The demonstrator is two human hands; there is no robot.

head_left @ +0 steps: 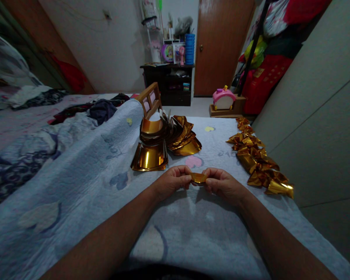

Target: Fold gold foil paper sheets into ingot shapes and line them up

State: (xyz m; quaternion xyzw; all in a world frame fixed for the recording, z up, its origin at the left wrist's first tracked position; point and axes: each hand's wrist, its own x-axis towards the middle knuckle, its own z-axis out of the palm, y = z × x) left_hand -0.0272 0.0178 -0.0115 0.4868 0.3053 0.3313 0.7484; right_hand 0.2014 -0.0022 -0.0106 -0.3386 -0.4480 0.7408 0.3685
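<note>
A small folded piece of gold foil paper (198, 178) is stretched between my two hands, just above the cloth. My left hand (176, 179) pinches its left end between thumb and fingers. At the right end, my right hand (220, 182) grips it the same way. Beyond my left hand lie fanned stacks of flat gold foil sheets (150, 156), with another fanned stack (186, 142) beside them. Off to the right, a row of folded gold foil pieces (255, 159) runs along the edge of the cloth.
A pale blue cloth with heart prints (204, 237) covers the surface under my hands. A small wooden chair back (150, 99) stands behind the stacks. Crumpled clothes (102, 111) lie at the left. A pink toy (224, 99) sits past the far edge, and a pale panel (317, 128) rises at the right.
</note>
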